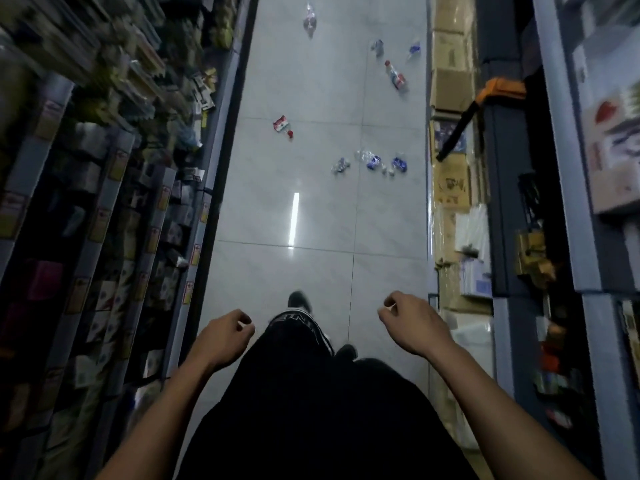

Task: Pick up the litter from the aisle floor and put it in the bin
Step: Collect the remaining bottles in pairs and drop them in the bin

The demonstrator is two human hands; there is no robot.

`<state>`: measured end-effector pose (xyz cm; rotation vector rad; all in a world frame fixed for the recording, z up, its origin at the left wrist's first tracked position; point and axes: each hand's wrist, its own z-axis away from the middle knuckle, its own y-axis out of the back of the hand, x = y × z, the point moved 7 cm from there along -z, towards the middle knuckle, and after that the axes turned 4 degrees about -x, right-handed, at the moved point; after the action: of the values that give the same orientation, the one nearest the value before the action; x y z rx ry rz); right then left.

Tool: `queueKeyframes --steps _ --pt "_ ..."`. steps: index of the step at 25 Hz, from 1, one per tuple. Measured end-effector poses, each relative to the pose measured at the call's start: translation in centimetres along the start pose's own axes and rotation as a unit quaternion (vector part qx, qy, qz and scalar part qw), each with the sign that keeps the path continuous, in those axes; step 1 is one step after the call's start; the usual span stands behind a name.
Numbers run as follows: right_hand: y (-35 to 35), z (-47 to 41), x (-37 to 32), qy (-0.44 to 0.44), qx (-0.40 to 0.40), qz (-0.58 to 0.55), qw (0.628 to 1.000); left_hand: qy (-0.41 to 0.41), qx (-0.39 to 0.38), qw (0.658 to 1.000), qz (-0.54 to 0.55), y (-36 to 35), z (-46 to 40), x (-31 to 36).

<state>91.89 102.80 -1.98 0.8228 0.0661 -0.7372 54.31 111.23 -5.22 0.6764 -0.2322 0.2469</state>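
Litter lies scattered on the pale tiled aisle floor (pixel 311 216) ahead of me. A red and white wrapper (pixel 282 124) is nearest the left shelves. Crumpled blue and clear wrappers (pixel 375 162) sit in a cluster right of centre. Farther off lie a bottle with a red cap (pixel 395 75), two small blue scraps (pixel 414 50) and a clear pinkish bag (pixel 310 20). My left hand (pixel 223 336) and my right hand (pixel 410 322) hang low in front of me, fingers loosely curled, holding nothing. No bin is in view.
Stocked shelves (pixel 114 168) line the left side. Stacked cardboard boxes (pixel 450 88) and grey shelving (pixel 561 202) line the right. An orange and black tool (pixel 485 98) leans out from the right shelf. My dark trousers and shoes (pixel 299 301) show below.
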Motion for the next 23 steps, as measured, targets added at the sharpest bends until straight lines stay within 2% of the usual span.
queueKeyframes --steps 4,8,16,23 --pt "6.1 -8.6 -3.7 0.013 0.004 0.019 1.000 0.019 -0.016 0.999 0.032 4.3 -6.2 1.7" --pt "11.3 -14.4 -5.8 -0.036 -0.003 0.007 0.999 0.014 -0.023 0.999 0.035 11.6 -13.9 5.7" --pt "20.4 -21.0 -3.0 -0.151 0.008 -0.058 0.987 -0.064 -0.037 0.993 -0.092 25.9 -28.8 21.5" --pt "29.4 -32.5 -2.2 -0.138 -0.012 -0.080 0.987 -0.074 -0.020 0.990 -0.115 31.6 -37.7 34.4"
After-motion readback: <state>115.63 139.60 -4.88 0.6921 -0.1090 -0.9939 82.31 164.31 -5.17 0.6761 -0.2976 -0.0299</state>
